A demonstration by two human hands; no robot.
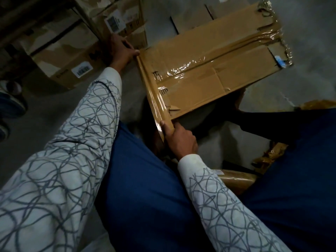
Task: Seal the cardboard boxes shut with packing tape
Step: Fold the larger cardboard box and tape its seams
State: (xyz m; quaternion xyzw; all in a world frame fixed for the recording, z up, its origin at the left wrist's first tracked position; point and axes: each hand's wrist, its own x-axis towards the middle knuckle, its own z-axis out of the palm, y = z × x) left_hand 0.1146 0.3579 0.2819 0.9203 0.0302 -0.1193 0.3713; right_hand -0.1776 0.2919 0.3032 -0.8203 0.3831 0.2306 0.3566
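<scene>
We have the cardboard box (214,70) tilted in front of our knees, its taped top face turned up toward us, with older glossy tape crossing the middle seam and crumpled at the far right corner; a brown tape strip (154,93) lies stretched along the box's left edge, from the far corner down to the near one; our left hand (121,50) is at the far corner, fingers curled and thumb tip against the strip's upper end, pinching it to the cardboard; our right hand (180,139) is clenched round the strip's lower end at the near corner, thumb laid along the top of the tape, the other fingers wrapped under and out of sight; both sleeves (72,142) are pale with a grey scribbled pattern, and blue trousers (145,179) fill the lower part of the view; just behind the right wrist sits a shiny brown rounded thing (236,179), too hidden to name; to the upper left stand stacked boxes (63,51) with barcode labels, close to the left hand; a flat cardboard piece (190,17) lies on the grey floor (309,24) beyond the box.
</scene>
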